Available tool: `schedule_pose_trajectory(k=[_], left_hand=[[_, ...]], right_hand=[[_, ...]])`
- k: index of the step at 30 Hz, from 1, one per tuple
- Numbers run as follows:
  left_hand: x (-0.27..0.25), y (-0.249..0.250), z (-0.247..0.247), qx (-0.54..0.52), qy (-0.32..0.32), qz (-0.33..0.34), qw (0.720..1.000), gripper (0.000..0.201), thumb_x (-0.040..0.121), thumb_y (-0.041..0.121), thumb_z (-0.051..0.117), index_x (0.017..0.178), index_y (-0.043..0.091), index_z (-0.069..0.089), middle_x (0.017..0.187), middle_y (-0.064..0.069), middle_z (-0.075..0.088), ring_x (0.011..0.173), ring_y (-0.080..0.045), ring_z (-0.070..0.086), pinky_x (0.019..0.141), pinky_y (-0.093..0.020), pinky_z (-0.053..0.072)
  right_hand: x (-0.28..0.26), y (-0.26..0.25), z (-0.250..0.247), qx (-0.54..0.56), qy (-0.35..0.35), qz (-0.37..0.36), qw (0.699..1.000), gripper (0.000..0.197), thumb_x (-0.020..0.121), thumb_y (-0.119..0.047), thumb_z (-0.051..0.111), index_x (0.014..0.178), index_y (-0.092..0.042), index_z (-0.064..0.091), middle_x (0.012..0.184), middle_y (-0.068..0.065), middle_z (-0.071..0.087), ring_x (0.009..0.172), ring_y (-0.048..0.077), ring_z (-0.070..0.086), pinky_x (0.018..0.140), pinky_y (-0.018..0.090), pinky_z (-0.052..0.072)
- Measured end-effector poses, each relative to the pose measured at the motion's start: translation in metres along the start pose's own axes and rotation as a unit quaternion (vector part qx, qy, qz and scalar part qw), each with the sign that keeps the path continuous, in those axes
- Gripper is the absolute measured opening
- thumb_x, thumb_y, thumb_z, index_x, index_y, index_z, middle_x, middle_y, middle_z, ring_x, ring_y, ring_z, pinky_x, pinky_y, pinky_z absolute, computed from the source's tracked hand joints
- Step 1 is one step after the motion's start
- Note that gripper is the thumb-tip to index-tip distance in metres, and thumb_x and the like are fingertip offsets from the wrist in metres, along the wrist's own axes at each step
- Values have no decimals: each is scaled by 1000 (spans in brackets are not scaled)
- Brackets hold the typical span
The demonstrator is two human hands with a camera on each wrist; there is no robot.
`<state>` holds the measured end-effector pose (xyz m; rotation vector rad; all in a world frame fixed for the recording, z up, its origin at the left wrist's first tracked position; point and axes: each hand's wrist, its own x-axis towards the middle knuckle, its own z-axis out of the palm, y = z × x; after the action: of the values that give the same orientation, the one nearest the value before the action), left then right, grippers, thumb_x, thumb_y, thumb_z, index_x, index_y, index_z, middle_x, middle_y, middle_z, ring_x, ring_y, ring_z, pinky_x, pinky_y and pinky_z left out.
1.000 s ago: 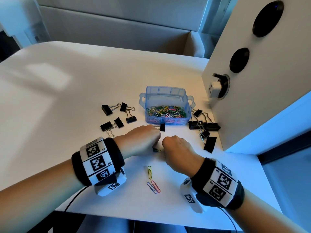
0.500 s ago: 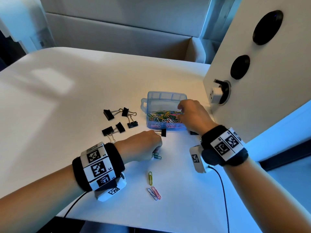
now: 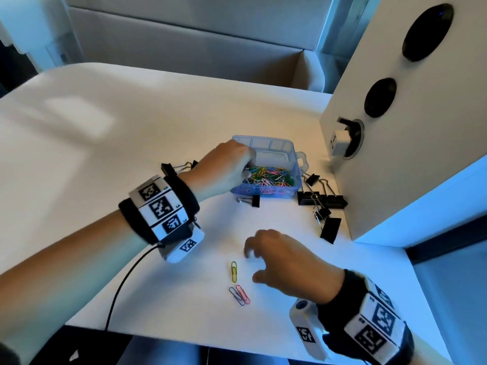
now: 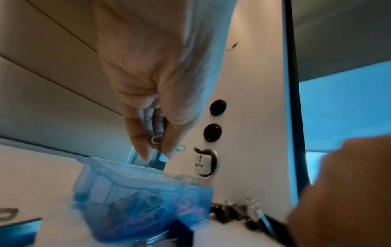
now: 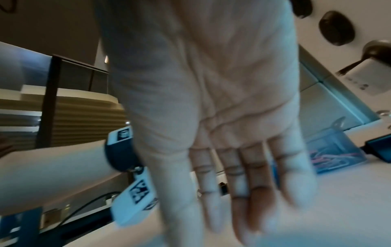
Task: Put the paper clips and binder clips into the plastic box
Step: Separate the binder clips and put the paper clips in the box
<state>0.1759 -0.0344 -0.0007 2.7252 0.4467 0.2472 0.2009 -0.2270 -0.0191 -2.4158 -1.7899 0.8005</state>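
Fingers [image 4: 146, 147] of the left hand [image 3: 224, 169] are pinching paper clips [image 4: 156, 139] over the plastic box [image 3: 295, 164] at twelve o'clock; they should release low inside. The right hand [image 3: 284, 259] is hovering spread, empty, beside loose clips [image 3: 238, 287] on the bench [image 3: 131, 180].

Paper clips [image 3: 266, 177] in plastic box [image 3: 295, 164]

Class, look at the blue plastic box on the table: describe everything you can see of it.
The plastic box is small, translucent blue and rectangular, with no lid on it and a looped handle tab showing on its right end. It stands upright on the white table, near the white panel. A heap of coloured paper clips lies inside. The left hand reaches over its left rim, pinching small clips; whether it touches the box is unclear. Black binder clips lie beside it.
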Motion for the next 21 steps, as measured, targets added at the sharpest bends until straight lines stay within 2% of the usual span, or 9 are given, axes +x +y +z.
schedule_pose_trajectory(k=[2, 4, 6, 8, 13, 14, 18, 21], left_hand=[[2, -2, 3, 30, 2, 8, 1000, 17, 83, 14, 66, 100, 12, 64, 102, -6, 67, 98, -26, 60, 73, -34, 46], [-2, -4, 6, 50, 23, 16, 998, 23, 83, 19, 66, 105, 16, 61, 109, -2, 62, 107, -23, 54, 72, -33, 42], [-8, -5, 8, 46, 38, 24, 998, 24, 84, 20, 64, 108, 18, 60, 111, 0, 60, 110, -21, 52, 71, -31, 39], [-15, -6, 11, 42, 32, 27, 998, 24, 84, 21, 64, 107, 19, 60, 110, 1, 59, 110, -21, 52, 72, -32, 42], [-30, -9, 15, 27, -13, 29, 999, 16, 82, 22, 64, 98, 21, 61, 100, 5, 59, 98, -18, 56, 67, -28, 37], [-33, -9, 14, 20, -25, 31, 999, 13, 82, 20, 64, 95, 21, 61, 96, 7, 59, 95, -18, 57, 67, -27, 38], [-49, 0, 7, 6, -107, 46, 993, 9, 80, 24, 68, 86, 24, 61, 84, 12, 53, 85, -14, 56, 68, -27, 39], [-62, 11, -2, 22, -246, 83, 966, 18, 75, 32, 72, 87, 22, 62, 85, 7, 59, 80, -15, 56, 66, -29, 44]], right_hand=[[-2, -6, 4, -13, -27, -46, 998, 47, 77, -23, 71, 119, -22, 51, 117, 4, 49, 110, 22, 47, 88, 41, 46], [-5, -12, 8, -35, -31, -59, 997, 57, 72, -26, 76, 121, -20, 47, 117, 5, 44, 106, 24, 44, 82, 44, 48], [-6, -16, 13, -56, -31, -64, 996, 65, 66, -32, 80, 119, -19, 45, 116, 5, 42, 102, 24, 44, 76, 42, 49], [-5, -20, 16, -78, -27, -68, 994, 67, 65, -34, 81, 117, -17, 44, 115, 5, 42, 100, 24, 44, 71, 40, 47], [9, -21, 13, -88, -4, -72, 994, 31, 78, -12, 66, 105, -7, 52, 111, 13, 51, 98, 34, 53, 65, 33, 30], [13, -18, 12, -83, -1, -71, 994, 25, 78, -8, 64, 101, -6, 54, 109, 14, 54, 96, 35, 55, 65, 33, 31], [26, 0, 6, -72, 16, -32, 997, 13, 83, -8, 57, 94, -7, 64, 100, 17, 63, 92, 37, 62, 73, 37, 49], [29, 12, -1, -67, 14, -12, 998, 10, 81, -8, 57, 86, -10, 65, 93, 16, 66, 86, 35, 63, 66, 35, 48]])
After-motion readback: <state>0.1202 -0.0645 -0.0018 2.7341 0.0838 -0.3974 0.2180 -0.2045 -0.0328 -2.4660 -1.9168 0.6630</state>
